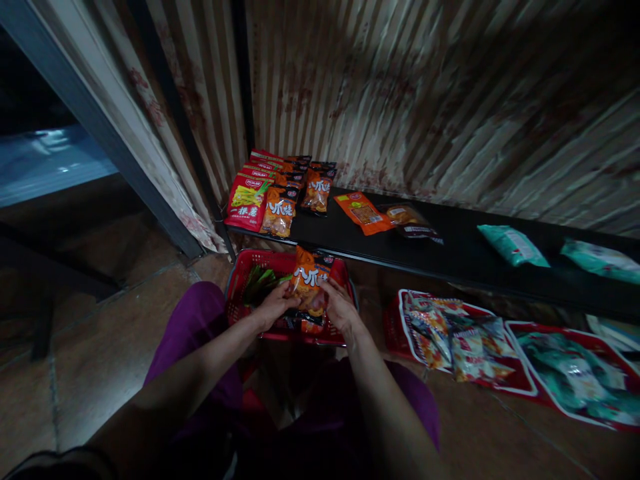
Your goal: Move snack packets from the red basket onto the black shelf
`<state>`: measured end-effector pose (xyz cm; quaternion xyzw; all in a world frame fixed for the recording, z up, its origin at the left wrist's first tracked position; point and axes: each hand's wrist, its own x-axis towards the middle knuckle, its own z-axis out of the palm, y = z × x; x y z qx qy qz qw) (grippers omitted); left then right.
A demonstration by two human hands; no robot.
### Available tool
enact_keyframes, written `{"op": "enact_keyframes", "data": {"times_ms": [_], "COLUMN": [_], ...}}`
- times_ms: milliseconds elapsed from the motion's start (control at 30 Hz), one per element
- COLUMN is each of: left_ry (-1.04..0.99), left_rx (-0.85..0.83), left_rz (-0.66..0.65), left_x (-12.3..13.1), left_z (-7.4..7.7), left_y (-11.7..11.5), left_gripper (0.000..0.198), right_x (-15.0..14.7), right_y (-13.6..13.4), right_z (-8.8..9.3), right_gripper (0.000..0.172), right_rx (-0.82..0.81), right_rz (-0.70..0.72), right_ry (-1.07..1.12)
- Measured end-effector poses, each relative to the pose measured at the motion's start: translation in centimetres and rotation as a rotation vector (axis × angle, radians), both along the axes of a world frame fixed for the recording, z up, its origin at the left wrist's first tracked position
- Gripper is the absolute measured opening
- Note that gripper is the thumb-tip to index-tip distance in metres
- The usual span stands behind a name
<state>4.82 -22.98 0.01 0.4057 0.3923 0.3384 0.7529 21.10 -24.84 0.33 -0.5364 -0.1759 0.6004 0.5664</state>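
Between both hands I hold an orange and black snack bag [309,283] with white lettering, above a red plastic basket [345,270]. My left hand [276,305] grips the bag's left edge, and my right hand [340,303] closes on its right edge. Green-topped packets [257,283] lie in the basket, partly hidden by my left hand and the bag. Just beyond, on a low black shelf, stand rows of red snack bags [246,200] and matching orange snack bags [280,212]. Another orange bag [317,190] stands at the right of these rows.
Along the black shelf [450,257] lie an orange packet [364,213], a clear and brown packet [407,221] and teal bags [514,245]. On the floor at right are baskets of white-and-red bags [470,350] and teal bags [575,373]. A patterned curtain [400,100] hangs behind; a metal post [115,147] rises left.
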Motion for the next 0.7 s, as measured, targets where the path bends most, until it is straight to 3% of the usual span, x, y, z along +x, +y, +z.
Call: {"op": "enact_keyframes", "data": {"times_ms": [100, 300, 533, 700], "left_ry": [0.032, 0.051, 0.196, 0.334], "left_rx": [0.025, 0.115, 0.45, 0.573], "left_rz": [0.036, 0.119, 0.099, 0.076], "left_x": [0.3, 0.9, 0.9, 1.2], "left_z": [-0.1, -0.3, 0.5, 0.6], "left_y": [0.0, 0.2, -0.1, -0.1], "left_gripper": [0.051, 0.082, 0.069, 0.061], "right_x": [0.1, 0.1, 0.4, 0.5], "right_y": [-0.1, -0.1, -0.1, -0.3], "right_z": [0.1, 0.1, 0.3, 0.3], "right_gripper": [0.037, 0.037, 0.039, 0.04], "right_rx": [0.004, 0.021, 0.052, 0.062], "right_rz": [-0.017, -0.058, -0.064, -0.068], "right_ry": [0.004, 0.013, -0.002, 0.022]}}
